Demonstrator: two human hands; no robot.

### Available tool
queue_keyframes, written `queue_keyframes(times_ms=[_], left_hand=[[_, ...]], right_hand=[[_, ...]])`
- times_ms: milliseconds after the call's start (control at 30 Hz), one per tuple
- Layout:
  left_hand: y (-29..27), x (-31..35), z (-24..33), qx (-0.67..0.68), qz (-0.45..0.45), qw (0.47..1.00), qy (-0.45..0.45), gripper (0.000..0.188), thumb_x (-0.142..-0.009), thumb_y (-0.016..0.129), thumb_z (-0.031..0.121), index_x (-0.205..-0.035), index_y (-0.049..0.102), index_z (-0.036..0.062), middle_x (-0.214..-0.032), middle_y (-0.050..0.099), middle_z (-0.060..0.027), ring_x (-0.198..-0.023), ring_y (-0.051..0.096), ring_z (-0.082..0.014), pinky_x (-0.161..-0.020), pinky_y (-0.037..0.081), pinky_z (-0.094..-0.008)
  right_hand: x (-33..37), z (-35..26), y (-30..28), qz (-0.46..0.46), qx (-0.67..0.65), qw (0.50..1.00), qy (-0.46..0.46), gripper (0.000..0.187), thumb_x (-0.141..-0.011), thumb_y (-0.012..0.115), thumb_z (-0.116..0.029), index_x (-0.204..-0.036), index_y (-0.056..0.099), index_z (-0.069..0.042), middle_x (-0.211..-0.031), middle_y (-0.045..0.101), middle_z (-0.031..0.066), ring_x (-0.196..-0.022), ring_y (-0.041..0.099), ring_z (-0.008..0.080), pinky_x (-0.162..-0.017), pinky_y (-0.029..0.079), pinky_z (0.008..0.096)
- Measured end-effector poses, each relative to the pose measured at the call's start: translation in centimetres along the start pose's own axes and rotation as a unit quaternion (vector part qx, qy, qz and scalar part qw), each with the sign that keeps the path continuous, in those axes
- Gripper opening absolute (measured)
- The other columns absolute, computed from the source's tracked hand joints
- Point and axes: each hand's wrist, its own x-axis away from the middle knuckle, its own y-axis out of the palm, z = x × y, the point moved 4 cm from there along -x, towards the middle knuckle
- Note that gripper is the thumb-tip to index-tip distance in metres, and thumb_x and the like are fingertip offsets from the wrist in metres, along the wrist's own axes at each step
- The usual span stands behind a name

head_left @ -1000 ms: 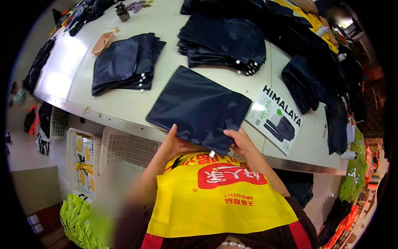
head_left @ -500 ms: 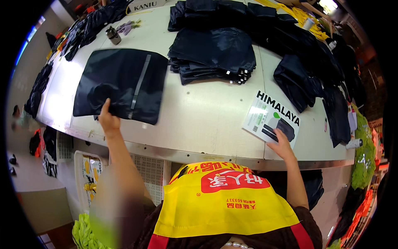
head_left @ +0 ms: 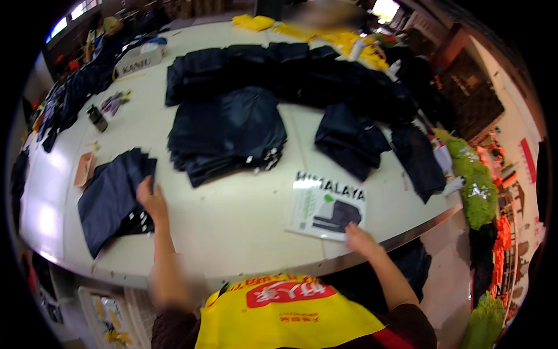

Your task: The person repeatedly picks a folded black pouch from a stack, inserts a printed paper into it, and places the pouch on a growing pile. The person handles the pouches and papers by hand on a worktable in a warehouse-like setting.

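Observation:
My left hand [head_left: 152,200] is closed at the right edge of a dark navy folded garment [head_left: 113,195], fingers slightly blurred. That garment lies slantwise on the left of the table, with more dark cloth and small white tags showing beside it. On the right, my right hand [head_left: 361,240] grips the lower right corner of a printed white packaging sheet [head_left: 302,203] that bears a picture of dark clothing. The sheet rests near the table's front edge. Between my hands and farther back stands a neat stack of navy folded garments [head_left: 226,131].
Behind the stack runs a long row of dark garments [head_left: 250,64]; a loose dark bundle [head_left: 349,139] lies to its right. An orange tray [head_left: 85,168], dark bottle [head_left: 97,118] and purple gloves [head_left: 113,102] are at left. Yellow cloth [head_left: 253,22] lies at the far edge.
The view has shifted. The garment under my left hand lay flat with a grey stripe showing; now it lies slanted, no stripe visible, and the orange tray shows. My right hand remains on the sheet.

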Motion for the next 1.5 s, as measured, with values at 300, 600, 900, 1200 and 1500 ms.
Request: queue_keyframes(times_ms=[300, 600, 900, 1200, 1500], left_hand=[[18.4, 2.9, 17.4, -0.049, -0.239, 0.926, 0.289, 0.034, -0.076, 0.063, 0.015, -0.109, 0.059, 0.0118, -0.106, 0.058, -0.0058, -0.112, 0.048, -0.0230, -0.094, 0.035, -0.0475], [15.0, 4.0, 17.5, -0.053, -0.323, 0.888, 0.323, 0.005, -0.075, 0.054, 0.008, -0.080, 0.053, 0.0109, -0.079, 0.058, -0.0055, -0.074, 0.059, -0.0241, -0.062, 0.046, -0.0366], [-4.2, 20.8, 18.1, 0.056, -0.468, 0.825, 0.313, 0.021, -0.075, 0.062, 0.023, -0.088, 0.063, 0.0061, -0.103, 0.060, -0.0132, -0.103, 0.054, -0.0279, -0.087, 0.040, -0.0397], [-1.3, 21.3, 17.0, -0.027, -0.253, 0.966, 0.050, 0.038, -0.073, 0.071, 0.031, -0.101, 0.059, 0.0080, -0.102, 0.055, -0.0103, -0.099, 0.049, -0.0284, -0.083, 0.038, -0.0386], [1.0, 21.3, 16.7, -0.032, -0.220, 0.975, -0.030, 0.017, -0.073, 0.072, 0.029, -0.080, 0.066, 0.0143, -0.087, 0.057, -0.0068, -0.086, 0.052, -0.0258, -0.075, 0.040, -0.0374]], right_hand=[[1.3, -1.0, -3.6, 0.174, 0.054, 0.983, -0.028, 0.007, -0.073, 0.055, -0.010, -0.078, 0.060, -0.010, -0.068, 0.061, 0.0051, -0.064, 0.063, 0.0241, -0.050, 0.049, 0.0349], [2.5, -0.9, -3.6, 0.208, -0.252, 0.943, 0.057, 0.018, -0.082, 0.061, -0.023, -0.089, 0.068, -0.008, -0.090, 0.067, 0.0079, -0.080, 0.064, 0.0268, -0.070, 0.050, 0.0355], [1.8, -2.4, -2.1, 0.230, -0.088, 0.969, 0.012, 0.025, -0.085, 0.053, -0.012, -0.108, 0.060, -0.006, -0.111, 0.058, 0.0160, -0.100, 0.054, 0.0338, -0.083, 0.047, 0.0403], [1.5, -3.1, -11.7, 0.438, -0.062, 0.896, -0.043, 0.024, -0.090, 0.051, -0.008, -0.112, 0.058, -0.004, -0.086, 0.065, 0.0142, -0.074, 0.063, 0.0295, -0.063, 0.050, 0.0346], [-4.5, -2.0, -10.1, 0.255, -0.633, 0.731, -0.023, 0.032, -0.093, 0.051, -0.014, -0.119, 0.053, 0.005, -0.103, 0.063, 0.0044, -0.091, 0.056, 0.0093, -0.082, 0.043, 0.0225]])
